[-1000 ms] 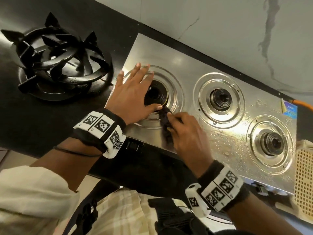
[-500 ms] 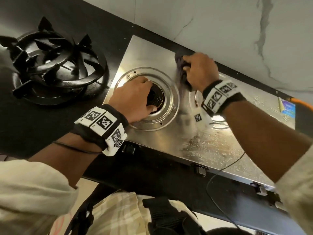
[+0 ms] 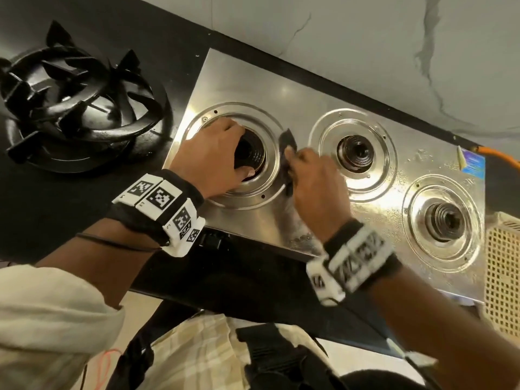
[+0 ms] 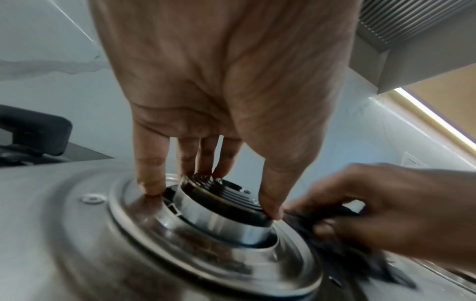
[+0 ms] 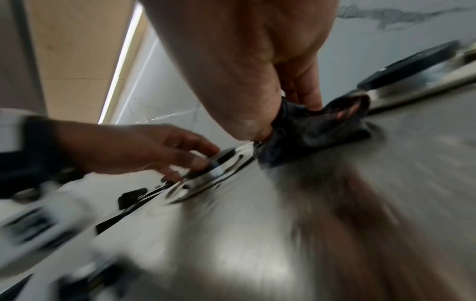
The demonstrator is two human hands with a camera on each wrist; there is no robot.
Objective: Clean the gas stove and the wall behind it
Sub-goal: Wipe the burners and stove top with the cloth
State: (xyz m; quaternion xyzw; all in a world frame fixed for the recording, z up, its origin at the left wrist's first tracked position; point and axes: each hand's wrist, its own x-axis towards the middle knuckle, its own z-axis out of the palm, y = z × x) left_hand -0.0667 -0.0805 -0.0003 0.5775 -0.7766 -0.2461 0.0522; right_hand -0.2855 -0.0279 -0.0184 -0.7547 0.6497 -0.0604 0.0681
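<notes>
Black countertop [image 3: 42, 209], backed by a grey-veined marble wall [image 3: 365, 46]; contents listed left to right.

Pan supports [image 3: 76, 119]: black cast-iron grates, stacked on the counter, clear of the stove's left edge.

Gas stove [image 3: 253, 229]: stainless steel top, three burners in a row, all bare of grates; droplets and smears show on the near and right parts of the steel.

Left burner [image 3: 253, 156]: dark ribbed core inside a bright ring dish.

Left hand [image 3: 213, 156]: fingers curled down over the left burner, thumb and fingertips [image 4: 152, 187] set around its rim (the wrist view shows the little finger planted on the dish, the thumb on the burner's near edge).

Cleaning cloth [image 3: 287, 144]: dark, bunched, lying on the steel between the left and middle burners, touching the left dish's rim.

Right hand [image 3: 315, 178]: blurred; fingers pinch the cloth and press it to the stove top.

Middle burner [image 3: 356, 153] and right burner [image 3: 444, 218]: uncovered.

Sticker [image 3: 472, 164]: blue, at the stove's far right corner, beside an orange gas hose [image 3: 501, 156].

Basket [image 3: 503, 277]: cream plastic lattice at the right edge.
</notes>
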